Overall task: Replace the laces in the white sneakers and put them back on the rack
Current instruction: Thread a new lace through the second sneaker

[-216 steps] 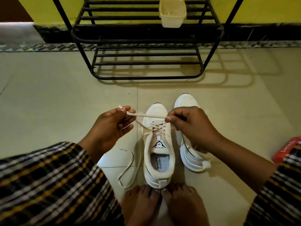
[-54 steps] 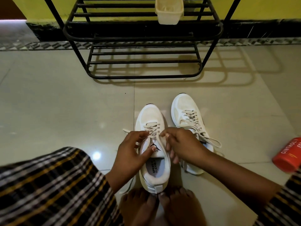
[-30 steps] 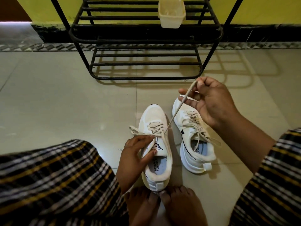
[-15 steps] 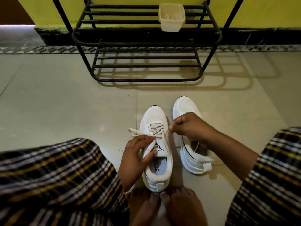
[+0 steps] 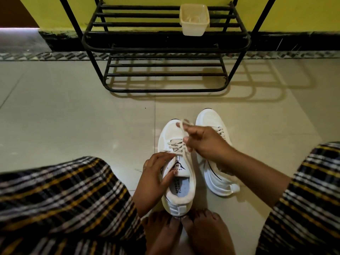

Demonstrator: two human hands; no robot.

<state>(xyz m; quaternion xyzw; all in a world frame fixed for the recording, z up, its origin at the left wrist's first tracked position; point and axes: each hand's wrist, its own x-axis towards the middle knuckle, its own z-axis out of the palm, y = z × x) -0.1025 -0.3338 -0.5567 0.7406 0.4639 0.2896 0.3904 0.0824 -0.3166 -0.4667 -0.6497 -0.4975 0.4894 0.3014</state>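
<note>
Right hand [image 5: 206, 142], which half a second ago pinched low at the eyelets, now pinches the cream flat lace [image 5: 181, 126] higher, over the toe of the nearer white mesh sneaker [image 5: 170, 137]. Left hand [image 5: 156, 173] stays put, its grip closed on that sneaker's tongue and collar. Bare feet [image 5: 184, 232] touch its heel. The second white sneaker [image 5: 211, 118] lies just beside it, laced. A pale square plastic tub [image 5: 194, 20] sits on the black metal rack [image 5: 165, 48]; its contents cannot be made out. Beige floor tiles [image 5: 73, 116] meet a yellow wall [image 5: 55, 10].
</note>
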